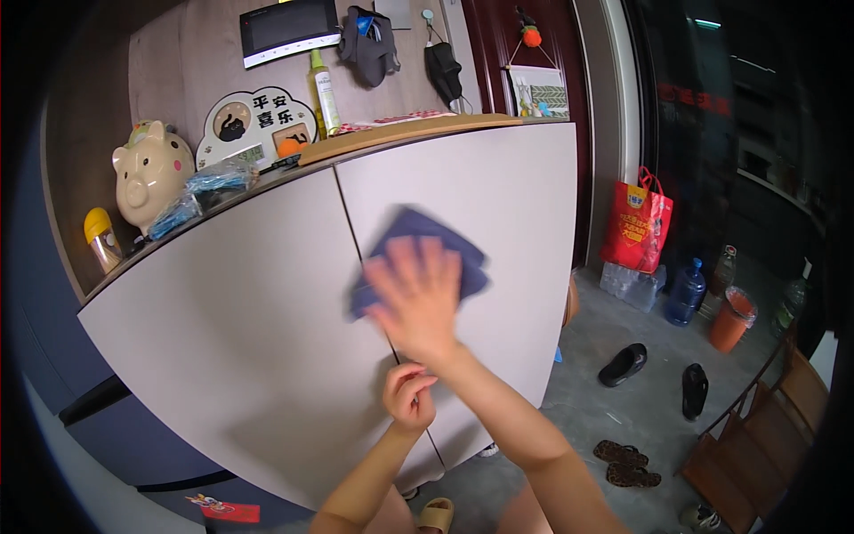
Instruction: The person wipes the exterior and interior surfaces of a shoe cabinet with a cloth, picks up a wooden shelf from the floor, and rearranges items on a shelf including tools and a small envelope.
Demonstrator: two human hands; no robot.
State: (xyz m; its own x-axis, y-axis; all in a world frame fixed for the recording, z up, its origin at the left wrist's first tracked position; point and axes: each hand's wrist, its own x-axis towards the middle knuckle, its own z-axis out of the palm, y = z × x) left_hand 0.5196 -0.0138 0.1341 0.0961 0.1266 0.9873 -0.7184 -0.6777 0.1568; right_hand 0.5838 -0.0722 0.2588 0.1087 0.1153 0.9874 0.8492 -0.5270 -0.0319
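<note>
Two flat light-grey cabinet doors [267, 320] stand before me with a narrow gap between them. My right hand [417, 294], fingers spread and blurred, presses a dark blue cloth [434, 233] flat on the doors, across the upper part of the gap. Below its wrist is my left hand [409, 397], fingers loosely curled near the gap with nothing seen in them. Whether the left fingertips touch the door or the right wrist, I cannot tell.
On the cabinet top are a piggy bank [150, 177], a toothpick holder [102, 240], plastic-wrapped items and a spray bottle [325, 97]. To the right are a red bag [637, 227], a water jug [686, 294], an orange bin [732, 320], slippers [623, 365] and a brown chair [754, 447].
</note>
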